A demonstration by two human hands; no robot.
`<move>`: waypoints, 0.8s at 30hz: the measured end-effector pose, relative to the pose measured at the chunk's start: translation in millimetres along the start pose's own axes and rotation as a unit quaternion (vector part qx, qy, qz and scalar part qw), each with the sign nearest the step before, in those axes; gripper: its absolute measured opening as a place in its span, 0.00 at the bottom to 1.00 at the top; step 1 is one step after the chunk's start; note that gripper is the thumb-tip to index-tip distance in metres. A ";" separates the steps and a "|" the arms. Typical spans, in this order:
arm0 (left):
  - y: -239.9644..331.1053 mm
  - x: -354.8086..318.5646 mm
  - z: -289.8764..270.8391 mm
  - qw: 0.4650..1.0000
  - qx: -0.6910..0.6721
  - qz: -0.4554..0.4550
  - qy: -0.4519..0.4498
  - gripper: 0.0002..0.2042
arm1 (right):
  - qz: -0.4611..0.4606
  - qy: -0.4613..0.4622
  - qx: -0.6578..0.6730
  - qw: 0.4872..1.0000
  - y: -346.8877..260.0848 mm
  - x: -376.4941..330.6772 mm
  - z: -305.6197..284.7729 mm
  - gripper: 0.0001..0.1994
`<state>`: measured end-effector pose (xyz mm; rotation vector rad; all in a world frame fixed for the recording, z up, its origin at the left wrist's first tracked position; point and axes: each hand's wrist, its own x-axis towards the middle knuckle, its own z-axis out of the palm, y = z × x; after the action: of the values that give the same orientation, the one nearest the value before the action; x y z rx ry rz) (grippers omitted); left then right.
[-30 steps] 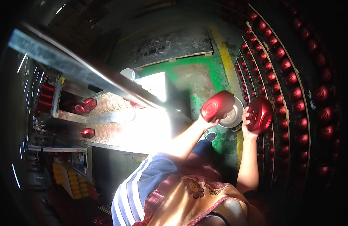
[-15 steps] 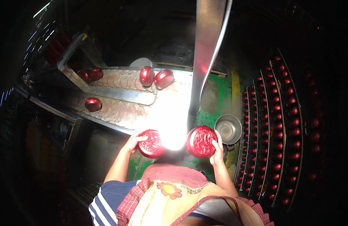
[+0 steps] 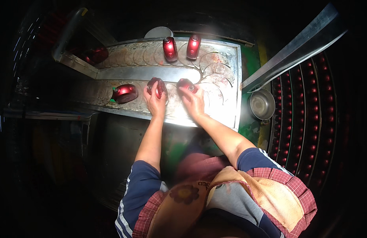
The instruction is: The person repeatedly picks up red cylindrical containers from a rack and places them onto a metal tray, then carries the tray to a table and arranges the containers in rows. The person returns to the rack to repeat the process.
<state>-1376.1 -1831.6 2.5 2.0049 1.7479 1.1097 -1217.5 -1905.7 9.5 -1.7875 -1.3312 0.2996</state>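
Note:
My left hand is closed around a glossy red flat-sided bottle on the near lane of a looping plate conveyor. Just right of it, my right hand grips a second red bottle by its side, over the same lane. Fingers hide part of both. Further left on this lane lies another red bottle. Two more, a red bottle and a red bottle, sit on the far lane with their short necks showing.
A metal divider runs between the lanes. At the left a metal frame spans the conveyor. A slanted metal post rises at the right, near a metal bowl. Racks of red bottles stand beyond.
Both hands have moved forward with their bottles, from in front of my body to the conveyor's near lane. My view has shifted, and the post now appears further right.

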 end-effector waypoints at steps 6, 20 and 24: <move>42.6 -34.1 4.1 0.999 0.005 0.031 -0.010 0.29 | -0.019 0.015 -0.067 0.997 5.7 -6.3 -15.8 0.28; 423.2 -217.8 126.0 0.733 -0.450 0.103 -0.500 0.12 | 0.133 0.449 -0.029 0.883 195.5 -215.0 -589.4 0.21; 613.1 -271.3 169.2 0.705 -0.430 0.168 -0.539 0.12 | 0.132 0.579 -0.223 0.773 196.1 -278.2 -790.0 0.21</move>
<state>-808.5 -2185.2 178.6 1.6764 0.1680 0.4047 -698.9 -2546.5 255.3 -1.9401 -0.2333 -0.9426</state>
